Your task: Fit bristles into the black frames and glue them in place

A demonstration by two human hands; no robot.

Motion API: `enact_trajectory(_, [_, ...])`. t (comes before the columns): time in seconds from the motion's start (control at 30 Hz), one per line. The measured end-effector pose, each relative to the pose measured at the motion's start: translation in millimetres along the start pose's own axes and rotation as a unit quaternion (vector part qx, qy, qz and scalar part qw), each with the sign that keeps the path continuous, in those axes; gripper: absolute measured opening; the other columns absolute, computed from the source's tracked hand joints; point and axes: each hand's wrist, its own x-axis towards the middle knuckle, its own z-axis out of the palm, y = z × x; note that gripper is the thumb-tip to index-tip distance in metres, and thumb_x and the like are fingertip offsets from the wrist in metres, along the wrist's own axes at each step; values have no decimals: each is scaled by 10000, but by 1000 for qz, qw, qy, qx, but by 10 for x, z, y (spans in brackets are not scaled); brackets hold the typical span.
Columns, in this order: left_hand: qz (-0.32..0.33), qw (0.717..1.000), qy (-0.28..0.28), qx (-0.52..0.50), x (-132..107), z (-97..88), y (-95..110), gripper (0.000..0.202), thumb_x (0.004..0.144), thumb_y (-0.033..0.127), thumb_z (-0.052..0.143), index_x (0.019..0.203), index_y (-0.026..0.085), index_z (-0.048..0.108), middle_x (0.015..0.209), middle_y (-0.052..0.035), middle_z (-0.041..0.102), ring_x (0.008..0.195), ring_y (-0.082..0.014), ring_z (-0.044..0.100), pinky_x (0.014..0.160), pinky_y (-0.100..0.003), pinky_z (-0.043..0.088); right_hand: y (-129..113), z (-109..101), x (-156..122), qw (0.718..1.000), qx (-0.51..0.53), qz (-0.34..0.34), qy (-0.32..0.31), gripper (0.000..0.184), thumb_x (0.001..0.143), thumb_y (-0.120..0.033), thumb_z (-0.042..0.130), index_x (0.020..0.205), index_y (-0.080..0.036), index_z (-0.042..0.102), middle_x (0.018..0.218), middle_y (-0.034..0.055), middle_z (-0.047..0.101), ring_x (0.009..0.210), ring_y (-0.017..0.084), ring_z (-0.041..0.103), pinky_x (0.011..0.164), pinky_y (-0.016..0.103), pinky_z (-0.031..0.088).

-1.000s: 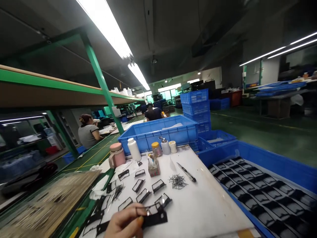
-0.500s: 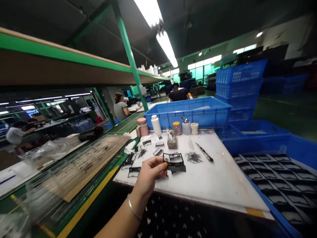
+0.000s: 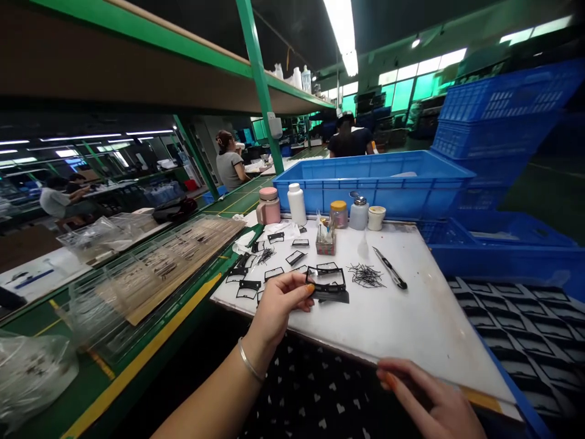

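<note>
My left hand [image 3: 278, 308] pinches a black plastic frame [image 3: 329, 286] between thumb and fingers, above the white work board. My right hand [image 3: 432, 396] is at the board's front edge on the right. Its fingers are loosely bent, the thumb is a little apart, and no object shows in it. Beyond the held frame lies a pile of thin black strips [image 3: 367, 275], with a utility knife [image 3: 390, 268] to its right. Several more black frames [image 3: 248, 288] are spread on the left part of the board, around a smaller pile of strips [image 3: 265, 256].
At the back stand a pink mug [image 3: 269, 207], a white bottle [image 3: 297, 204], several jars [image 3: 339, 214] and a small box of tools [image 3: 325, 241]. Behind is a blue crate [image 3: 375, 189]. Rows of black frames [image 3: 525, 341] fill a bin on the right. Co-workers sit farther off.
My right hand has come into view at the lower right. My left hand still holds the frame at about the same place over the board. The camera view has shifted.
</note>
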Motion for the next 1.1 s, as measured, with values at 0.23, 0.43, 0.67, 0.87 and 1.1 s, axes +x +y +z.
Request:
enact_trajectory(0.23, [-15,1000,16,-1,135,-29,-47,177,759,260,728,854,120,675,690,-10,629,587,-87,596,531,-168,464,-571,173,708,992,127,4,21,396,844,-490,600,1121,-212,649,1005,65,712,783,172,680,710,231,550])
enact_trajectory(0.43, [-64,996,-34,59,128,27,-177,156,786,266,705,836,122,672,600,2,613,564,-81,562,554,-176,465,-635,267,910,975,219,7,-46,325,867,-459,601,975,-165,688,652,28,668,588,142,618,566,221,500])
enact_trajectory(0.67, [-5,970,-106,217,246,-61,-183,322,854,332,626,1154,218,604,955,-38,681,799,-131,625,676,-226,506,-516,-57,969,968,228,36,102,226,850,-372,644,798,-157,691,577,12,623,547,120,573,534,205,466])
enact_trajectory(0.87, [171,813,-239,502,828,160,-12,151,887,250,545,939,223,684,911,-25,689,817,-157,624,750,-271,485,-679,-300,1779,914,329,-93,221,149,740,-290,706,750,-143,678,592,7,611,478,93,528,449,192,396])
enact_trajectory(1.1, [196,655,-347,642,1317,715,-425,214,805,84,488,780,166,684,811,-92,688,794,-235,646,712,-317,492,-306,-83,2112,896,377,-95,216,201,703,-342,724,750,-156,663,557,-5,611,431,85,510,413,182,374])
